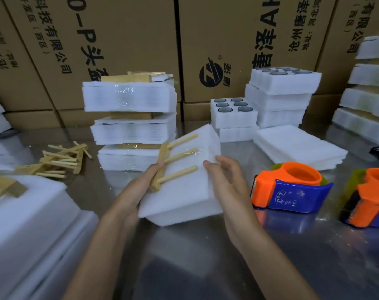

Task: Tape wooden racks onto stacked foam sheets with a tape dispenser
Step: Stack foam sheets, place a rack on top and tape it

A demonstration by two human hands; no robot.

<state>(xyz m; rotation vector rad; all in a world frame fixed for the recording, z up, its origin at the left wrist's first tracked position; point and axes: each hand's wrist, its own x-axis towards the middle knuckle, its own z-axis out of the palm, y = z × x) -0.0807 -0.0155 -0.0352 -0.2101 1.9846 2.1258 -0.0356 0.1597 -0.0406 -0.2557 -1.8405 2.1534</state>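
Soft white foam sheets [184,187], stacked in a thin rectangular pad, held tilted above a shiny metal table [205,256]. On top, a pale wooden rack [173,163]: flat bar with three round pegs, glossy clear tape across the middle peg. Left hand [138,187] gripping the pad's left edge, thumb pressed on the rack's bar. Right hand [225,178] at the pad's right edge, fingers loosely bent against the foam; blurred, grip cannot tell. Just right, an orange and blue plastic tape dispenser [290,189] resting on the table; a second dispenser [370,204] at the frame edge. Behind, taped bundles [130,98] piled up, loose racks [62,159] heaped left, brown printed cartons [123,40] at the back.
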